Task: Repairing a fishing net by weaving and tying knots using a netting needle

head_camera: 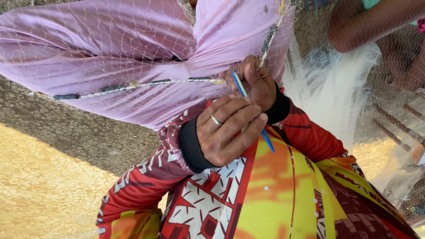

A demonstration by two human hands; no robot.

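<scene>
My left hand [226,132], with a ring on one finger, is closed over a thin blue netting needle [268,140]. The needle's tip sticks up beside my right hand [256,86]. That hand pinches the weighted edge rope [146,84] of a fine white fishing net [110,48] where the rope bends upward. The rope carries dark sinkers and runs left across pink cloth [97,26]. Both of my sleeves are red and patterned with black cuffs.
A heap of white net [330,88] lies to the right of my hands. Another person's bare limb [367,22] is at the top right, behind the mesh. Cracked concrete ground [53,177] lies at the left, part in shadow and part in sun.
</scene>
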